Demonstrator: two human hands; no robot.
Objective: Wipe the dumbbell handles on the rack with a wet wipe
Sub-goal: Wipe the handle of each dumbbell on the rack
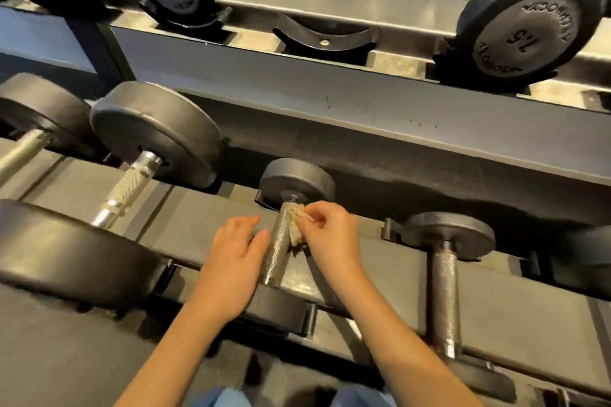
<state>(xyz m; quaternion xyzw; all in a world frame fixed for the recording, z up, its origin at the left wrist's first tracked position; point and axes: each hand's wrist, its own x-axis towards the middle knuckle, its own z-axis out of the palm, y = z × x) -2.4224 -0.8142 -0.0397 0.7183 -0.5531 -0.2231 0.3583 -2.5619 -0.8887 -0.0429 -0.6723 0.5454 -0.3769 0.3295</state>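
1. At the middle of the lower rack tier, the right grip (pixel 330 235) pinches a crumpled wet wipe (pixel 296 228) between thumb and fingers, pressing it against the far end of a knurled dumbbell handle (pixel 277 251).
2. The left grip (pixel 236 258) holds nothing; its fingers are straight, the tips just beside that handle's left side.
3. That handle's dumbbell lies across the rack (pixel 396 149), its far head (pixel 297 180) near the back rail.
4. A second small dumbbell (pixel 444 291) lies to the right, a bigger dumbbell (pixel 155 129) to the left.
5. On the upper tier sits a dumbbell marked 15 (pixel 525 30).
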